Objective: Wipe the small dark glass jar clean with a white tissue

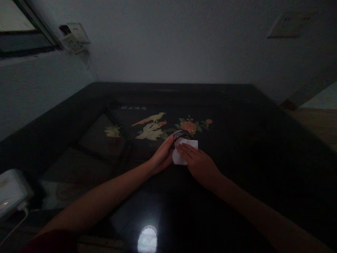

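Note:
My left hand [162, 156] and my right hand [198, 163] meet over a small white cloth or paper [184, 151] lying on a dark glossy table [237, 147]. The right hand's fingers lie flat across the white piece, pressing it down. The left hand's fingers curl at its left edge, next to a small shiny dark object [181, 134] just beyond the cloth. The room is dim, so what the left fingers grip is unclear.
The table top carries an inlaid bird and flowers [158, 126]. A white device with a cable [10, 193] sits at the left edge. Wall sockets [75, 37] are mounted at upper left. A lamp's reflection [147, 239] shines near the table's front edge.

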Available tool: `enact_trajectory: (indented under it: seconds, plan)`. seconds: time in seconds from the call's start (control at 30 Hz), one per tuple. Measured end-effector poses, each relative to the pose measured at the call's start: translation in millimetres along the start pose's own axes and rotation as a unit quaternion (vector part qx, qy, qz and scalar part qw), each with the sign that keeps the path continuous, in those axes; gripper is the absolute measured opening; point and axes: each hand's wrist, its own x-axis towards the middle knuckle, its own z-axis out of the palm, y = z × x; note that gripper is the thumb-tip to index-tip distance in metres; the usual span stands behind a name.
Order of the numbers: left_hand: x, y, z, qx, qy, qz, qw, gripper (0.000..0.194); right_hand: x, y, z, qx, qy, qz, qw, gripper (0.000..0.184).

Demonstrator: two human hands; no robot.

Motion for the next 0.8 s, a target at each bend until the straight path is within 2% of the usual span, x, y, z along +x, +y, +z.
enact_trajectory:
  seconds: [0.17, 0.37, 0.47, 0.57, 0.7, 0.8]
  plan:
    - [1.4, -1.9, -0.1, -0.011, -0.014, 0.013, 1.000, 0.032, 0.7, 7.3, -10.8, -0.115, 0.009, -0.027, 0.993, 0.039]
    - [2.1, -1.4, 0.5, -0.024, -0.019, 0.005, 1.000, 0.035, -1.0, 2.5, -7.9, -0.094, -0.007, -0.005, 0.996, 0.046]
    - [1.1, 0.7, 1.1, -0.023, -0.007, -0.012, 1.000, 0.036, -3.1, -4.7, 0.9, -0.024, -0.010, 0.018, 0.999, 0.054]
    - [-0.7, 2.8, 2.0, -0.011, 0.012, -0.021, 1.000, 0.035, -4.4, -12.4, 12.9, 0.089, 0.017, 0.031, 0.995, 0.062]
    - [-2.4, 2.9, 4.5, 0.002, 0.029, -0.003, 1.000, 0.034, -4.8, -18.3, 23.3, 0.237, 0.064, 0.026, 0.969, 0.067]
    - [-2.8, 1.7, 6.4, 0.012, 0.030, 0.003, 0.999, 0.035, -5.2, -18.9, 24.0, 0.291, 0.071, 0.035, 0.953, 0.068]
